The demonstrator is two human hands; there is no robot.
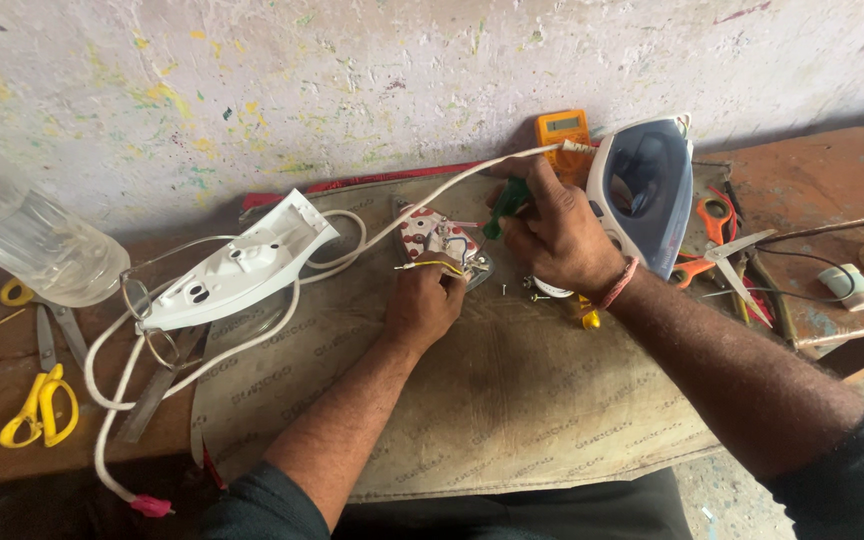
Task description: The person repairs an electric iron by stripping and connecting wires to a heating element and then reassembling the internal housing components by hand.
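Here, right hand (557,235) on green screwdriver (505,203), left hand (424,300) at yellow wire (432,265).

Bare forearms, dark sleeves pushed up past the elbows, red thread band (620,284) on the right wrist

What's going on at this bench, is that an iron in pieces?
Yes, a clothes iron lies taken apart on a cloth-covered bench. The person's right hand grips a green-handled screwdriver over the iron's exposed base, while the left hand pinches a yellow wire there. The white cover lies to the left, the blue-grey body to the right.
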